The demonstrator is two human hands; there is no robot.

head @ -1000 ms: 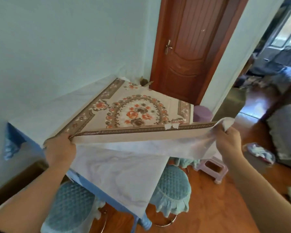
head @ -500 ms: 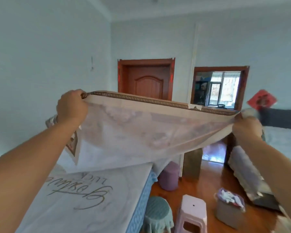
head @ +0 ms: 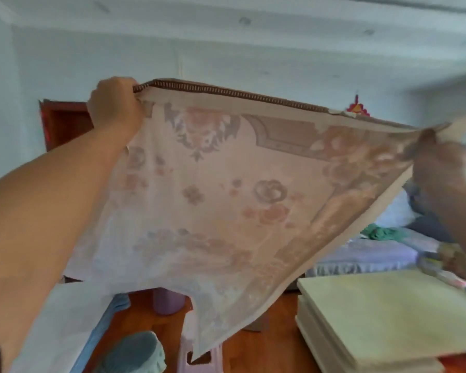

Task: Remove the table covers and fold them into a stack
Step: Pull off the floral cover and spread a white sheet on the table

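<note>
Holding the floral cover [head: 226, 189] aloft, left hand [head: 115, 103] and right hand [head: 441, 162] each gripped a top corner; cover had lifted clear off the desk [head: 65, 319] below, ready for folding.

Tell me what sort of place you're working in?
Likely a lived-in home room: a wooden door, a bed with bedding, a stool on wood floor. Both hands hold up the cover.

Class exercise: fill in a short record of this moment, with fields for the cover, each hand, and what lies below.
cover: floral table cover, lifted in the air, hanging spread, pale back side toward the camera
left hand: left hand grips the top edge
right hand: right hand grips the opposite top corner
below: white table, teal stool
</note>
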